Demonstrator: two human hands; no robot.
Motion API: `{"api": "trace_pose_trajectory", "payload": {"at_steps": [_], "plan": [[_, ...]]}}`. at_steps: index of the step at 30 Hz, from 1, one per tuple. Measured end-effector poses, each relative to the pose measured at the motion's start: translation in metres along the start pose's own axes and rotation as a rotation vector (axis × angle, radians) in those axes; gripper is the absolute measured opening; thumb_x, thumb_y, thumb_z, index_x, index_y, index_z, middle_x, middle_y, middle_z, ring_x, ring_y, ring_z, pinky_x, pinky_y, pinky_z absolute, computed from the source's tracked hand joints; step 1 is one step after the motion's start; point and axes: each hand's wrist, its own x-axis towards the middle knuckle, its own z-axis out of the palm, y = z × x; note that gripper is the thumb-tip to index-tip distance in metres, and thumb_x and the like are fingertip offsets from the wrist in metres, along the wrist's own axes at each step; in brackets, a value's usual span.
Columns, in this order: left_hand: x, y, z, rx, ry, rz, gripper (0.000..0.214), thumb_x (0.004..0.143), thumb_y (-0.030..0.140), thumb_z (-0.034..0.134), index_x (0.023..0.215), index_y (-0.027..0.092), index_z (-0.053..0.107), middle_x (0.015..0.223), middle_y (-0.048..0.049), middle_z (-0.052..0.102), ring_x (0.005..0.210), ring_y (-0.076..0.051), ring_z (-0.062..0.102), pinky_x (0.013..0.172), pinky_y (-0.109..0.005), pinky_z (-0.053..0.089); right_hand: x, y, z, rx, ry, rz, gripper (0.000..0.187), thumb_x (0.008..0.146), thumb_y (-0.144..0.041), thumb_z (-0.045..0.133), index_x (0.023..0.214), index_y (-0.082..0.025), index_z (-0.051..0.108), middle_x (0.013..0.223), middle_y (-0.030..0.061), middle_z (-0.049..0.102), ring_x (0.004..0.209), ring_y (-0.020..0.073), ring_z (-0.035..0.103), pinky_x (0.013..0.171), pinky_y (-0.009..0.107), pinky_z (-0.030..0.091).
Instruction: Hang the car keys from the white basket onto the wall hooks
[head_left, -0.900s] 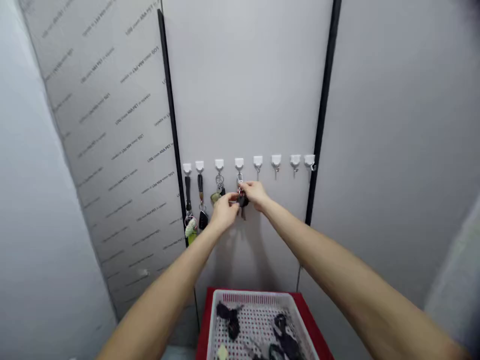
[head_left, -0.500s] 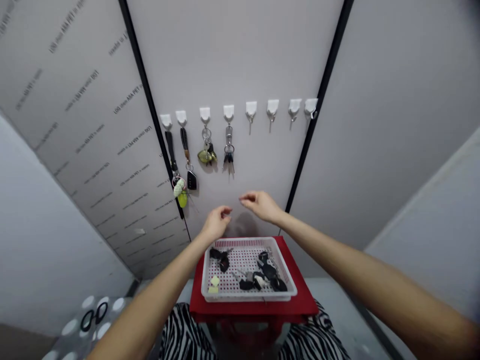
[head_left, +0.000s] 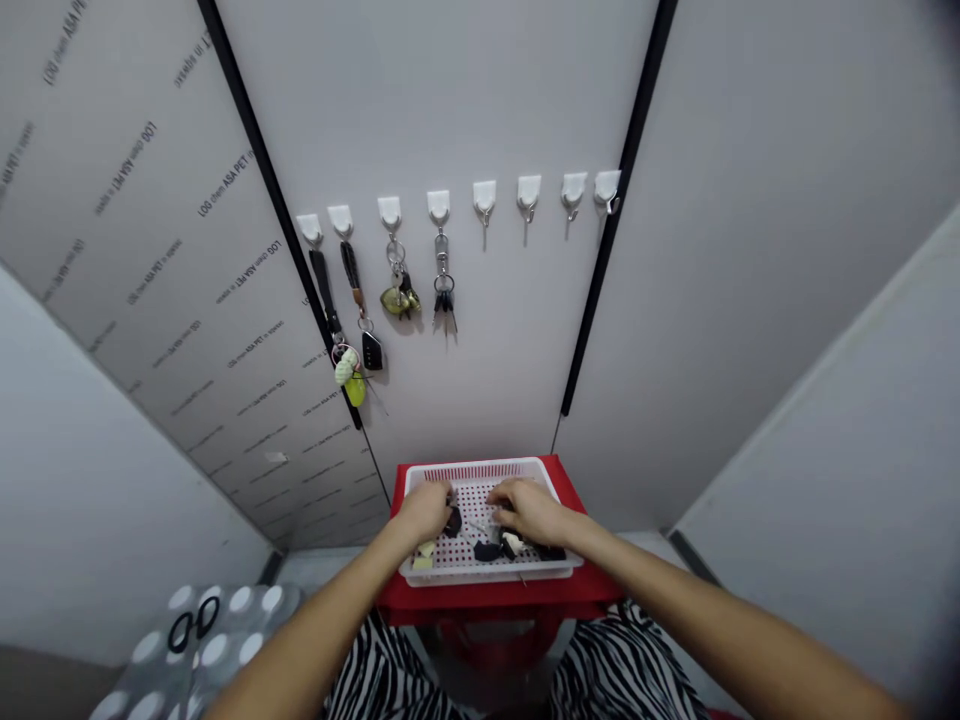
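Keys [head_left: 444, 300] filled four hooks [head_left: 389, 210] toward eleven o'clock, four bare toward one, and my hands [head_left: 426, 508] dipped into the six-o'clock basket [head_left: 465, 577], grasp untellable.

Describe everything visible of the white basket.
The white basket looks like plastic: shallow, rectangular, with a perforated floor and slotted far wall. It sits upright on a red surface, holding dark key-like items and small pale-yellow pieces. The left hand and right hand reach into it; contact with its walls is unclear.

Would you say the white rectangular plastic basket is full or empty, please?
Partly filled: black-headed metal keys lie inside the basket; bare floor shows.
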Motion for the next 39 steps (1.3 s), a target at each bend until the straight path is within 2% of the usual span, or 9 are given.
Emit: {"api": "trace_pose_trajectory", "payload": {"at_steps": [3, 6, 10, 16, 19, 24, 31, 35, 39], "plan": [[0.003, -0.003, 0.000, -0.288, 0.018, -0.069, 0.022, 0.058, 0.008, 0.042, 0.078, 0.014, 0.051, 0.067, -0.0048, 0.056, 0.065, -0.015, 0.052, 0.059, -0.025, 0.038, 0.002, -0.003, 0.004, 0.002, 0.004, -0.027, 0.022, 0.060, -0.019, 0.043, 0.077, -0.015, 0.058, 0.077, 0.0060, 0.059, 0.070, 0.0149, 0.051, 0.064, 0.023, 0.036], [0.005, -0.002, -0.005, -0.748, -0.041, -0.212, 0.018, 0.062, 0.012, 0.041, 0.079, 0.014, 0.046, 0.051, 0.0025, 0.049, 0.044, -0.007, 0.046, 0.045, -0.019, 0.036, 0.001, -0.010, 0.001, 0.102, 0.025, -0.015, 0.023, 0.060, -0.022, 0.046, 0.079, -0.016, 0.057, 0.077, 0.0054, 0.059, 0.070, 0.0146, 0.051, 0.063, 0.023, 0.036], [0.005, 0.007, -0.016, -1.213, -0.027, -0.220, 0.015, 0.060, 0.013, 0.046, 0.075, 0.014, 0.044, 0.050, 0.0050, 0.046, 0.042, -0.004, 0.044, 0.043, -0.016, 0.035, 0.004, -0.029, -0.001, 0.351, 0.123, -0.041, 0.028, 0.059, -0.023, 0.049, 0.085, -0.016, 0.054, 0.080, 0.0035, 0.058, 0.072, 0.0130, 0.051, 0.065, 0.022, 0.037], [0.005, 0.024, -0.029, -1.419, 0.028, -0.167, 0.021, 0.053, 0.014, 0.053, 0.073, 0.013, 0.045, 0.052, 0.0052, 0.045, 0.046, -0.004, 0.045, 0.046, -0.017, 0.038, 0.014, -0.040, 0.000, 0.604, 0.345, 0.051, 0.016, 0.064, -0.023, 0.044, 0.069, -0.014, 0.055, 0.066, 0.0019, 0.057, 0.061, 0.0102, 0.049, 0.059, 0.021, 0.038], [0.006, 0.030, -0.038, -1.494, 0.054, -0.147, 0.022, 0.051, 0.015, 0.055, 0.071, 0.013, 0.045, 0.054, 0.0052, 0.045, 0.047, -0.004, 0.045, 0.049, -0.019, 0.039, 0.016, -0.038, -0.014, 0.636, 0.363, 0.091, 0.015, 0.064, -0.024, 0.044, 0.061, -0.013, 0.054, 0.059, 0.0009, 0.055, 0.056, 0.0092, 0.048, 0.054, 0.019, 0.037], [0.013, 0.042, -0.072, -1.589, 0.208, -0.034, 0.018, 0.050, 0.015, 0.054, 0.063, 0.014, 0.040, 0.053, 0.0055, 0.044, 0.048, -0.004, 0.045, 0.048, -0.017, 0.038, 0.024, -0.034, -0.065, 0.800, 0.316, 0.100, 0.014, 0.061, -0.025, 0.046, 0.057, -0.013, 0.050, 0.046, -0.0030, 0.049, 0.042, 0.0058, 0.043, 0.045, 0.018, 0.036], [0.022, 0.081, -0.150, -1.434, 0.349, 0.161, 0.016, 0.053, 0.016, 0.054, 0.067, 0.013, 0.046, 0.058, 0.0017, 0.050, 0.054, -0.006, 0.049, 0.052, -0.019, 0.038, 0.045, -0.052, -0.165, 0.848, 0.438, 0.105, 0.014, 0.058, -0.025, 0.050, 0.055, -0.012, 0.048, 0.043, -0.0034, 0.047, 0.039, 0.0047, 0.044, 0.040, 0.018, 0.038], [0.031, 0.099, -0.189, -1.244, 0.472, 0.220, 0.018, 0.057, 0.014, 0.050, 0.076, 0.012, 0.050, 0.074, -0.0038, 0.055, 0.062, -0.007, 0.050, 0.056, -0.020, 0.039, 0.066, -0.067, -0.209, 0.813, 0.588, 0.059, 0.011, 0.061, -0.020, 0.048, 0.054, -0.012, 0.048, 0.044, -0.0022, 0.049, 0.039, 0.0043, 0.044, 0.039, 0.017, 0.039], [0.043, 0.104, -0.214, -1.068, 0.587, 0.242, 0.027, 0.059, 0.012, 0.047, 0.085, 0.012, 0.050, 0.087, -0.0068, 0.054, 0.069, -0.009, 0.050, 0.060, -0.021, 0.040, 0.092, -0.078, -0.238, 0.805, 0.767, 0.079, 0.012, 0.063, -0.018, 0.046, 0.052, -0.013, 0.047, 0.044, -0.0022, 0.048, 0.038, 0.0037, 0.044, 0.037, 0.016, 0.039]]}}
